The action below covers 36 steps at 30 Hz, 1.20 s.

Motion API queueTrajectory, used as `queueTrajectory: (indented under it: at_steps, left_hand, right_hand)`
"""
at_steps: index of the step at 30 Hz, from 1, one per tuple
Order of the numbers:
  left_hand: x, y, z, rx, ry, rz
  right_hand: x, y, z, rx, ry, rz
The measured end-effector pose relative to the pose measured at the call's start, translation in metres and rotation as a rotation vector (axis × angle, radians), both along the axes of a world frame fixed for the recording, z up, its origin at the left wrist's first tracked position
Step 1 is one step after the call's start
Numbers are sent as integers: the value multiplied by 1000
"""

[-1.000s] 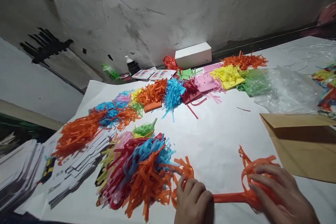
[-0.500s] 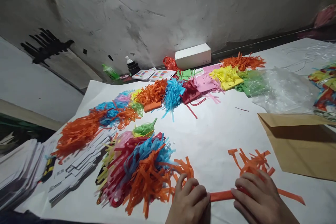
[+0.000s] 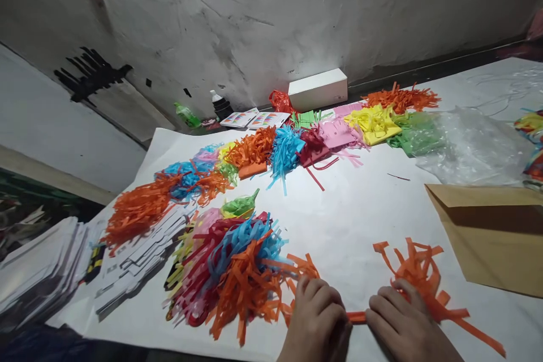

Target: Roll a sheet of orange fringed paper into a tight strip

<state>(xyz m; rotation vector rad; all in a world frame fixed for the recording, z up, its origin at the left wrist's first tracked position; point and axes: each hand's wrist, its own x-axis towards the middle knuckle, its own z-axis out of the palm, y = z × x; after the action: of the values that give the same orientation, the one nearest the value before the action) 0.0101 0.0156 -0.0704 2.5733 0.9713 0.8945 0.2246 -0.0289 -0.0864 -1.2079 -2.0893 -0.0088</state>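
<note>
An orange tissue-paper tassel [image 3: 356, 318] lies across the table's front, its narrow rolled middle showing between my hands. Loose fringe [image 3: 418, 271] spreads out beyond my right hand, and more orange strips stick out past the left one. My left hand [image 3: 316, 317] has its fingers curled over the left part of the roll. On the right part, my right hand [image 3: 403, 322] presses with bent fingers. Both palms hide the paper under them. Close to my left hand lies a heap of tassels in orange [image 3: 246, 288], blue, dark red, pink and yellow.
White paper [image 3: 339, 226] covers the table. A row of fringed paper bundles [image 3: 254, 150] runs along the back, near a white box [image 3: 318, 90]. At right lie a brown envelope [image 3: 487, 237] and clear plastic [image 3: 479, 147]. Stacked white sheets [image 3: 139, 260] sit at left.
My hands have drawn closer together, so less of the rolled middle shows. The right-hand fringe has shifted and spread slightly. The whole view has moved a little.
</note>
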Motion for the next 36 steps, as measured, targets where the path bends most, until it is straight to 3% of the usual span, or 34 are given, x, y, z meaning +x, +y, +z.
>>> queueTrajectory:
  at_steps: [3,6,14,16,20,24,26,29,34,36]
  left_hand:
    - [-4,-1,4,-139,38,27]
    - [-4,-5,3,-155,54,56]
    - [18,-10,-3,-124,138,304]
    - [19,-6,-3,-16,153,274]
    - [16,-1,0,250,257,32]
    - [24,-1,1,314,297,19]
    - [30,-1,-1,251,221,80]
    - [29,-3,0,35,60,155]
    - [0,-13,20,-469,-114,-7]
    - [-4,-17,31,-773,-284,-14]
  right_hand:
    - [21,-2,2,-47,-75,42]
    - [36,-7,-3,-58,-77,19]
    - [21,-7,-13,-90,-125,-233]
    - [22,-6,-8,-95,-118,-241]
    - [21,-6,2,-51,-93,-87]
    - [9,-4,2,28,-12,-35]
    - [4,-1,1,63,-25,-29]
    - [1,5,3,96,-80,-27]
    - [5,10,14,180,-113,-40]
    - [6,9,20,181,-86,-42]
